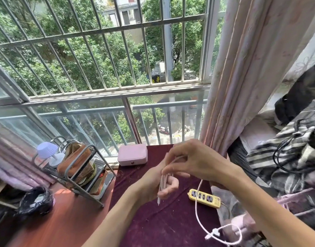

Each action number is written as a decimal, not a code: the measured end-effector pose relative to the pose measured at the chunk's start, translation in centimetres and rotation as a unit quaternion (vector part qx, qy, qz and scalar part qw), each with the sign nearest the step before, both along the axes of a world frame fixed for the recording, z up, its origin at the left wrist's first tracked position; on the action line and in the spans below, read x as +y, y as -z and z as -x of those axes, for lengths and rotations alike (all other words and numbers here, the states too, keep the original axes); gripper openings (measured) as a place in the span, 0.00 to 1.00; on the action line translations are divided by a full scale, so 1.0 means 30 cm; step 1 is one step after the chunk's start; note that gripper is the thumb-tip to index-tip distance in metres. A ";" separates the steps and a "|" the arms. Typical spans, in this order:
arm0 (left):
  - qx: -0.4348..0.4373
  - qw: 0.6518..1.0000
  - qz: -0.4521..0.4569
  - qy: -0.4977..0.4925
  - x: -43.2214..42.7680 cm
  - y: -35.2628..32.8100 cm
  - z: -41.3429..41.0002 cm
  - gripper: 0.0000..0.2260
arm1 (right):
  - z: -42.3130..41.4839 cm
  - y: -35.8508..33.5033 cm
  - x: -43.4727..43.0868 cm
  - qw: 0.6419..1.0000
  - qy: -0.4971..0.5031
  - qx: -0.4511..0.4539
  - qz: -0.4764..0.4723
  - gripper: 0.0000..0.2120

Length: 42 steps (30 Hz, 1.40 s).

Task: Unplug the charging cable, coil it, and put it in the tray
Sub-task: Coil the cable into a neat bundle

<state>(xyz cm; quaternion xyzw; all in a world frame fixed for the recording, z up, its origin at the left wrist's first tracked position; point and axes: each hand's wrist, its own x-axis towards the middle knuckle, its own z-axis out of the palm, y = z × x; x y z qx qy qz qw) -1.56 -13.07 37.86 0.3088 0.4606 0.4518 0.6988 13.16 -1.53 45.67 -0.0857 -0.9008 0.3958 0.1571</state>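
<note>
A white charging cable [197, 207] is held over the dark red table. My left hand [159, 184] grips several folded loops of it, with one plug end hanging below the fingers. My right hand [192, 161] pinches the cable just above the loops. The loose part drops from my right hand, passes the yellow power strip [204, 197] and ends in a small loop with a white connector at the table's lower right. The cable is not plugged into the strip. I cannot tell which object is the tray.
A pink case [132, 154] sits at the table's far edge. A metal rack [85, 175] with a brown pouch and a small lamp stands to the left. A black-lined bin [36, 200] is lower left. Curtain and a clothes pile with a black cable are on the right.
</note>
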 end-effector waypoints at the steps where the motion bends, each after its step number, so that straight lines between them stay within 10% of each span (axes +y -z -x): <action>1: -0.060 0.998 0.000 0.017 0.003 -0.004 -0.011 0.40 | 0.007 0.002 0.020 0.999 0.008 0.014 0.039 0.06; 7: -0.332 0.937 -0.094 0.047 -0.015 -0.074 -0.038 0.30 | 0.035 0.090 0.071 0.982 0.066 0.095 0.146 0.09; 18: -0.469 0.859 -0.178 -0.098 -0.047 -0.138 0.042 0.19 | 0.052 0.251 -0.026 0.946 0.182 0.153 0.221 0.09; 28: -0.343 0.894 -0.196 -0.211 -0.035 -0.179 0.131 0.15 | 0.031 0.363 -0.132 0.968 0.246 -0.049 0.014 0.11; 34: -0.120 0.925 -0.162 -0.321 0.005 -0.137 0.134 0.16 | 0.031 0.323 -0.207 0.959 0.137 -0.184 -0.167 0.14; 42: 0.062 0.980 -0.030 -0.184 -0.010 -0.033 0.133 0.14 | -0.035 0.104 -0.147 0.977 0.041 -0.063 -0.202 0.12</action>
